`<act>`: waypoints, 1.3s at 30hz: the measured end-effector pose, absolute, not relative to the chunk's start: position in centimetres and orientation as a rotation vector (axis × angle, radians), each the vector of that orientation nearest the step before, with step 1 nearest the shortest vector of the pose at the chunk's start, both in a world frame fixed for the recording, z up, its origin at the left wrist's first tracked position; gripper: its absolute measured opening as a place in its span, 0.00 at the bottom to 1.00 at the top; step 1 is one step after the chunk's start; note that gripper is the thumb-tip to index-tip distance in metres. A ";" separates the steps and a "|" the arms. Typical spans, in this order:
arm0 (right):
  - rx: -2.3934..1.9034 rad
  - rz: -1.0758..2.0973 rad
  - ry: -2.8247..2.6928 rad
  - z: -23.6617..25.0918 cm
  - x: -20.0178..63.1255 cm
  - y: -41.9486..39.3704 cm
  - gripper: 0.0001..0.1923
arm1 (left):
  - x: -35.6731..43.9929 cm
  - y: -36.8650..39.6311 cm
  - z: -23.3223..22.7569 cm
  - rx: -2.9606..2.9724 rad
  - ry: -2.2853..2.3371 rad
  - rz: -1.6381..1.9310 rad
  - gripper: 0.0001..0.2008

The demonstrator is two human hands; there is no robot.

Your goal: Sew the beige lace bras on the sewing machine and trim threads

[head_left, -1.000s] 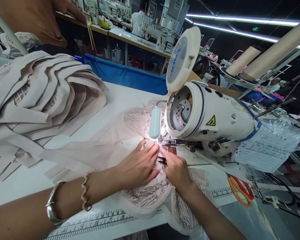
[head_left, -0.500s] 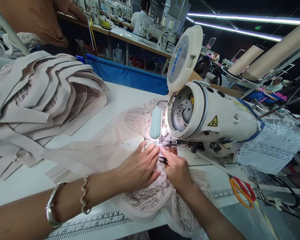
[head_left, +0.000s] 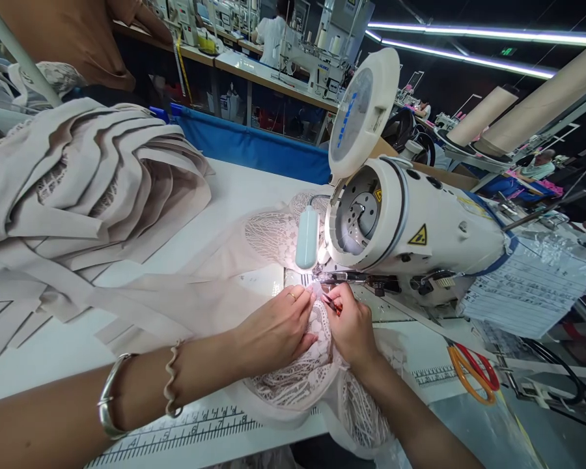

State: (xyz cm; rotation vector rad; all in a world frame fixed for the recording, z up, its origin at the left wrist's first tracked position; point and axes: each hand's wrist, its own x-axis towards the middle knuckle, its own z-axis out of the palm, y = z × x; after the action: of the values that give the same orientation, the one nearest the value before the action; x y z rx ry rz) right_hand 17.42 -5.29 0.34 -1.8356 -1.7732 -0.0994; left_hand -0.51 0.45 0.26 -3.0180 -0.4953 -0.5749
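Observation:
My left hand (head_left: 273,329) lies flat on a beige lace fabric piece (head_left: 297,374), pressing it down just before the needle area of a white sewing machine (head_left: 410,228). My right hand (head_left: 351,326) sits close beside it on the same lace and grips small thread snips (head_left: 333,303) with red on them, their tips pointing toward the presser foot. Both hands nearly touch under the machine's bright lamp (head_left: 306,238). The lace drapes over the table's front edge.
A tall stack of beige fabric pieces (head_left: 78,182) fills the left of the white table (head_left: 234,189). Orange-handled scissors (head_left: 471,371) lie at the right. A paper sheet (head_left: 527,286) hangs on the machine. A ruler strip (head_left: 185,436) runs along the front edge. Other people work behind.
Both hands have moved slightly up toward the needle. The lace edge has bunched higher between them, and the snips sit closer to the presser foot.

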 end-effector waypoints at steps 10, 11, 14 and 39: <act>-1.531 -0.483 -2.124 0.0 17.3 -5.2 0.13 | -0.7 0.8 0.5 -3.083 -0.493 -0.661 0.16; -1.522 -0.518 -2.143 0.0 17.3 -5.3 0.13 | -0.7 0.8 0.5 -3.087 -0.498 -0.670 0.16; -1.516 -0.617 -2.185 -0.2 17.5 -5.4 0.16 | -0.8 0.7 0.5 -3.111 -0.518 -0.680 0.16; -1.700 -0.364 -2.186 -0.2 17.9 -6.0 0.23 | -1.1 0.7 0.3 -3.058 -0.614 -0.639 0.28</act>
State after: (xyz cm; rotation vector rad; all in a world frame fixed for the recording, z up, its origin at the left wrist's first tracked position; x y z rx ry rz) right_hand 17.91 -5.97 -0.22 -1.7004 -2.1857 -0.3642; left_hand -1.13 0.75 0.30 -3.0575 -0.6135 -0.6390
